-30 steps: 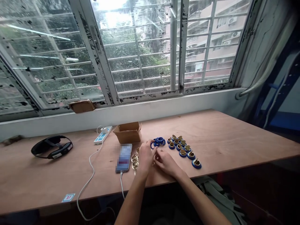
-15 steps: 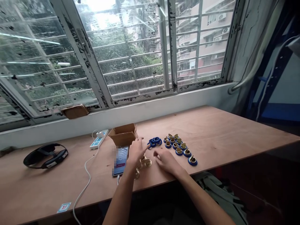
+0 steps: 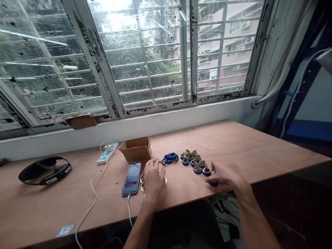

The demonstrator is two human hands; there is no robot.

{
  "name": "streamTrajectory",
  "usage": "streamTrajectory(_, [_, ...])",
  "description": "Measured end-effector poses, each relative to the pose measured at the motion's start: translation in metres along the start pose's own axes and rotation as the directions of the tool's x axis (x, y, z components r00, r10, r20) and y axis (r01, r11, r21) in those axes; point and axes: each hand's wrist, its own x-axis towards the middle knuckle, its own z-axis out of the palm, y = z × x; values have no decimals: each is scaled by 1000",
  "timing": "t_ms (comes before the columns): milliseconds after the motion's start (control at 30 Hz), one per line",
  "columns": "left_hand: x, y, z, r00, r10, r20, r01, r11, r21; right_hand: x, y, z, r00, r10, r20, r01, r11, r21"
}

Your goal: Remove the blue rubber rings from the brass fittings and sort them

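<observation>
Blue rings (image 3: 170, 158) lie overlapping in 1 small heap. Right of the blue rings, about 11 blue-rimmed gold pieces (image 3: 193, 162) form a slanting cluster, flaps raised, the nearest 1 mostly hidden. Left of the blue rings and nearer, loose gold pieces (image 3: 142, 178) sit unrimmed, partly covered.

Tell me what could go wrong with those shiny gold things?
The right hand is at the blue-rimmed piece nearest the front edge of the table; a bump might knock it off. The left hand is over loose gold pieces and might scatter them. The white cable from the phone hangs over the edge; a snag could drag it.
</observation>
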Motion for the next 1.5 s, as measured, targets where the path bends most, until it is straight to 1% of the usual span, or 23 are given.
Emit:
streamTrajectory(33, [-5,6,1,999,7,-32,-9,998,-64,1,-1,3,999,-11,37,10,1000,13])
streamTrajectory(100, [-18,18,4,999,12,-44,-20,982,-187,1,-6,9,996,-42,81,40,999,28])
streamTrajectory(200, [-38,29,13,999,22,49,-3,934,-357,-5,-21,11,989,-115,97,110,993,48])
streamTrajectory(267, [-48,31,19,991,25,134,34,904,-426,-12,-33,9,970,-214,116,202,974,101])
streamTrajectory(300, [-52,32,22,986,19,164,58,892,-449,-14,-40,7,951,-279,131,261,955,138])
streamTrajectory(367, [-55,31,26,981,-18,194,112,865,-489,-17,-54,7,894,-430,124,402,894,199])
streamTrajectory(433, [-55,30,27,974,-66,215,176,818,-547,-16,-70,10,836,-547,38,524,817,239])
streamTrajectory(467, [-54,30,27,968,-88,236,214,780,-588,-14,-78,13,814,-580,-23,566,784,256])
streamTrajectory(533, [-51,30,27,943,-125,309,313,653,-689,-10,-93,23,793,-592,-144,604,734,311])
streamTrajectory(600, [-47,31,27,896,-148,418,436,462,-772,-5,-106,35,790,-563,-241,611,692,385])
streamTrajectory(667, [-42,30,29,848,-145,509,529,262,-807,-2,-117,49,791,-529,-306,611,655,445])
streamTrajectory(700, [-40,29,30,836,-144,529,548,186,-816,-1,-122,56,791,-519,-323,611,642,464])
streamTrajectory(733, [-37,28,32,836,-153,527,546,135,-827,-1,-125,62,789,-513,-339,614,632,472])
streamTrajectory(767, [-35,26,33,845,-170,507,528,110,-842,0,-128,67,786,-505,-356,618,627,475])
streamTrajectory(833, [-33,21,37,872,-219,438,470,124,-874,1,-131,75,782,-499,-373,623,619,479])
streamTrajectory(900, [-34,17,39,892,-249,378,429,200,-881,2,-130,80,787,-521,-331,613,602,511])
streamTrajectory(1000, [-38,14,42,923,-229,309,379,398,-835,8,-125,84,797,-559,-229,566,559,605])
streamTrajectory(1100, [-42,17,43,964,-158,211,264,626,-734,15,-119,88,811,-550,-202,520,517,680])
streamTrajectory(1167, [-43,18,43,973,-135,188,226,726,-650,20,-116,90,816,-549,-182,493,495,716])
streamTrajectory(1233, [-43,19,44,968,-138,211,237,782,-576,23,-114,92,813,-564,-145,469,485,738])
streamTrajectory(1300, [-44,18,46,963,-142,228,245,814,-527,25,-112,93,809,-577,-112,455,494,741])
streamTrajectory(1367, [-44,17,47,962,-136,238,243,824,-511,27,-110,94,810,-579,-90,445,509,737])
streamTrajectory(1500, [-46,17,50,960,-114,256,233,831,-505,29,-108,97,837,-545,-59,386,509,769])
